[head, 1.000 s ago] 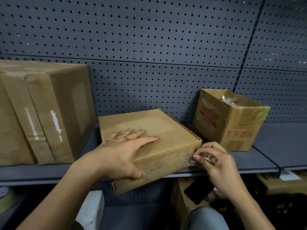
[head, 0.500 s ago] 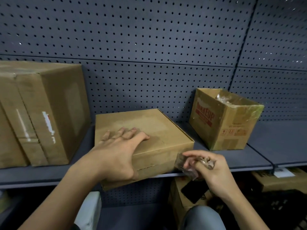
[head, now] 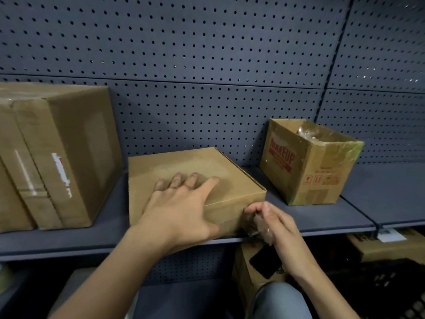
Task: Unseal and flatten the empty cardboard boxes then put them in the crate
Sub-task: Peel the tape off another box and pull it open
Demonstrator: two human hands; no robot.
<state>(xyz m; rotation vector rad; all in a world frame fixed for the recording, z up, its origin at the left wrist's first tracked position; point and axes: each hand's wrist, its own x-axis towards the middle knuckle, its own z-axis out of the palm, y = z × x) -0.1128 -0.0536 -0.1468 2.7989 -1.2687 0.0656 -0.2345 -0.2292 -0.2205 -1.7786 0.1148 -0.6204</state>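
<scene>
At frame centre on the shelf (head: 358, 217), the flat cardboard box (head: 184, 166) is pinned under the left hand (head: 181, 210), fingers spread, clear tape (head: 258, 226) is pinched in the right hand (head: 276, 224), and flattening and crating are left.

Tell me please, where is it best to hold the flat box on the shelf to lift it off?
Probably the flat box by its two short sides, coming from the front. It lies low and wide at the shelf edge; the left hand already presses its top, and the right hand is at its front right corner.
</scene>
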